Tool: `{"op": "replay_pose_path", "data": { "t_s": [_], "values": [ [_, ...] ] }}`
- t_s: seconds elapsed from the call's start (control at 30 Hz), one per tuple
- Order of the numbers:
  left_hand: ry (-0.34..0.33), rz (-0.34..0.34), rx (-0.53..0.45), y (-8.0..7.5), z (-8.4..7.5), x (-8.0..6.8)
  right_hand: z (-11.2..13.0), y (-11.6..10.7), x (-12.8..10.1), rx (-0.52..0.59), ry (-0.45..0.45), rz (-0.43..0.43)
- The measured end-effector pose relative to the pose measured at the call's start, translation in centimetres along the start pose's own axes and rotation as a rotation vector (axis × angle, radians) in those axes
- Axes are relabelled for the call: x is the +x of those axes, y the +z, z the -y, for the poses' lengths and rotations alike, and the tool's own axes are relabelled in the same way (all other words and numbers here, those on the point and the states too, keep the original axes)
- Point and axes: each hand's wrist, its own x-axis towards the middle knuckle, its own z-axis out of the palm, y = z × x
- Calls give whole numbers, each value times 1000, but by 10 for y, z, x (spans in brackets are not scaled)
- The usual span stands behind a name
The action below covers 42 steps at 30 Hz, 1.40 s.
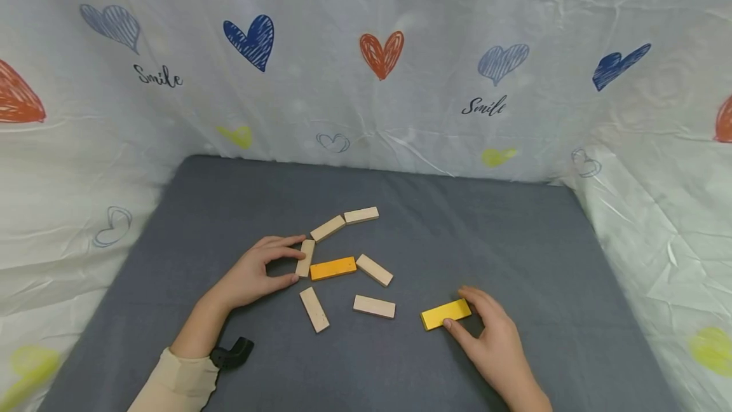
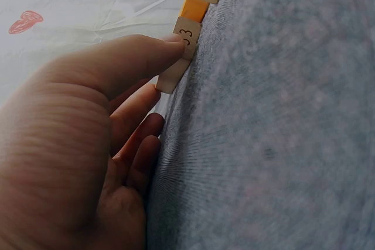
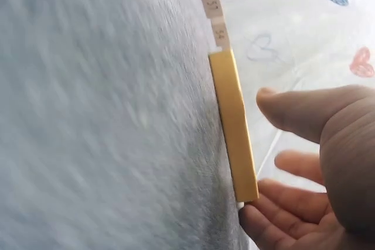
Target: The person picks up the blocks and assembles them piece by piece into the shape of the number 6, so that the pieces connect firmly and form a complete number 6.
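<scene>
My left hand (image 1: 294,266) pinches a plain wooden block (image 1: 305,257) end to end between thumb and forefinger. In the left wrist view the thumb (image 2: 135,57) presses on this block (image 2: 176,62), which is marked 03. An orange block (image 1: 333,268) lies just right of it. My right hand (image 1: 460,309) lies around a yellow block (image 1: 446,314) flat on the grey mat (image 1: 486,240). In the right wrist view the fingers (image 3: 275,203) touch the near end of this yellow block (image 3: 234,133), while the thumb (image 3: 304,112) hovers just clear of it.
Several loose plain blocks lie around the orange one: two at the back (image 1: 328,228) (image 1: 361,215), one to the right (image 1: 374,270), two in front (image 1: 374,306) (image 1: 314,309). A heart-printed white cloth (image 1: 366,81) walls the mat on three sides. A black strap piece (image 1: 231,355) sits by my left wrist.
</scene>
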Motion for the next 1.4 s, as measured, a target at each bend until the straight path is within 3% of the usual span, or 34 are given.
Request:
{"op": "replay_pose_path", "data": {
  "t_s": [0.27,0.43,1.4],
  "values": [
    [2,-2,-14,2,0,1,7,5,-9,-16,152,-3],
    [7,-4,-11,2,1,1,12,13,-12,-17,188,5],
    [10,-12,-8,2,2,-1,15,32,-17,-83,19,-65]
  ]
}}
